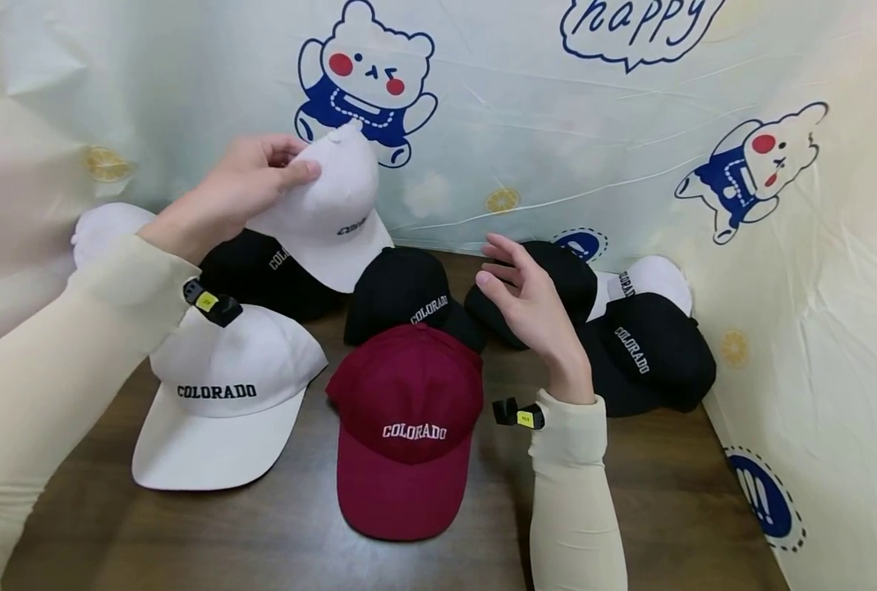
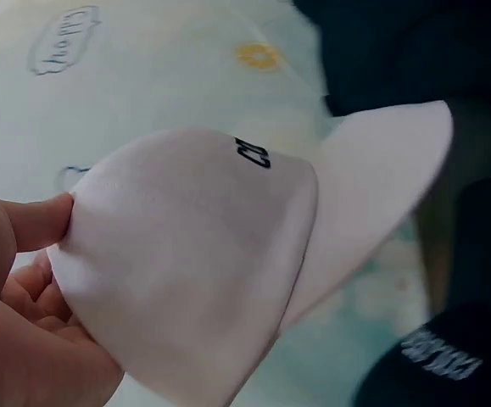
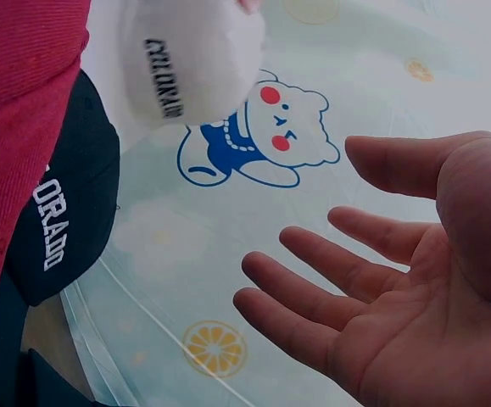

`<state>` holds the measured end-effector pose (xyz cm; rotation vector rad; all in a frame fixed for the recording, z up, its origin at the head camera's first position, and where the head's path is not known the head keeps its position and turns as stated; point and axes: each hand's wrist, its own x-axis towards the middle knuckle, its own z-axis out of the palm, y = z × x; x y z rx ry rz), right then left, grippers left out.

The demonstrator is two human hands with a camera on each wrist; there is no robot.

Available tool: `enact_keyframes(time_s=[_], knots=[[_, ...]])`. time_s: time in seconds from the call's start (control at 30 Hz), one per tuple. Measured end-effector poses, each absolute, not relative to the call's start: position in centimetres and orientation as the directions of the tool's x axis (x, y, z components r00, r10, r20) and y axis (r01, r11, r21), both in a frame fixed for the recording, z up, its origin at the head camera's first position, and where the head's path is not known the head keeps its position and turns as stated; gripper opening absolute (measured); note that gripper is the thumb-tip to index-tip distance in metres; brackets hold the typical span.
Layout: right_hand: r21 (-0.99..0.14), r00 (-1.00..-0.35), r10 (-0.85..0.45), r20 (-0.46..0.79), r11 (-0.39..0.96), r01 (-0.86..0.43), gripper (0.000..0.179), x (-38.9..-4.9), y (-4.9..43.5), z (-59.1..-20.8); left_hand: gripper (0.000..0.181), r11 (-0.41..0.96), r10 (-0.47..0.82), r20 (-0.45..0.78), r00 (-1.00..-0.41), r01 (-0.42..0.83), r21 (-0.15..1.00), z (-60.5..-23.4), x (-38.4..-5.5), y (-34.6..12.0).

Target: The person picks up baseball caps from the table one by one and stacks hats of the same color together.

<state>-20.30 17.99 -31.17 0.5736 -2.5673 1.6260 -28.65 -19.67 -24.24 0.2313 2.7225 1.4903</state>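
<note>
My left hand (image 1: 257,176) pinches a white cap (image 1: 338,185) by the back of its crown, thumb on one side and fingers on the other. In the left wrist view this white cap (image 2: 186,254) hangs tilted, its brim pointing away from the hand. Below it in the head view lies a black cap (image 1: 261,275), partly covered by the brim and the left arm. My right hand (image 1: 530,304) holds nothing; its fingers are spread and relaxed in the right wrist view. Behind it sits a black cap (image 1: 557,275), and left of it a maroon cap (image 1: 409,394).
A white cap (image 1: 224,377) stands front left, with another white cap (image 1: 109,230) behind the left forearm. One black cap (image 1: 401,287) sits behind the maroon one. At right are a black cap (image 1: 656,353) and a white cap (image 1: 660,283). A printed cloth (image 1: 483,107) hangs behind the wooden table (image 1: 261,542).
</note>
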Motion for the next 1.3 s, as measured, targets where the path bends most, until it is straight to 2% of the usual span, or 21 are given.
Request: enact_keyframes(time_s=[0.17,0.3,0.43,0.63,0.9,1.17,1.3], knots=[[-0.864,-0.927,-0.286,0.242,0.371,-0.340,0.056,-20.3,17.8,-31.2,0.041,0.581,0.083,0.202,-0.976,0.212,0.786,-21.9,-27.4,-20.7],[-0.858,-0.923,-0.284,0.260,0.371,-0.356,0.056,-20.3,17.7,-31.2,0.035,0.521,0.027,0.264,-0.964,0.239,0.819,-20.1,-26.4,-21.2],[-0.853,-0.914,-0.289,0.283,0.360,-0.378,0.056,-20.2,17.6,-31.1,0.027,0.441,0.036,0.314,-0.949,0.297,0.847,-19.2,-25.4,-21.5],[-0.853,-0.893,-0.310,0.328,0.309,-0.420,0.056,-19.9,16.7,-30.9,0.022,0.380,0.145,0.334,-0.931,0.364,0.850,-19.2,-24.0,-21.8],[-0.817,-0.843,-0.334,0.421,0.264,-0.512,0.053,-19.3,15.1,-30.4,0.022,0.311,0.329,0.245,-0.912,0.349,0.884,-19.9,-22.8,-21.6],[-0.743,-0.765,-0.353,0.538,0.231,-0.628,0.060,-19.1,13.7,-30.3,0.026,0.286,0.548,0.214,-0.809,0.421,0.861,-21.2,-22.2,-21.5],[-0.722,-0.739,-0.381,0.557,0.219,-0.657,0.073,-18.9,13.2,-30.4,0.026,0.160,0.652,0.216,-0.727,0.411,0.898,-22.2,-22.3,-21.4]])
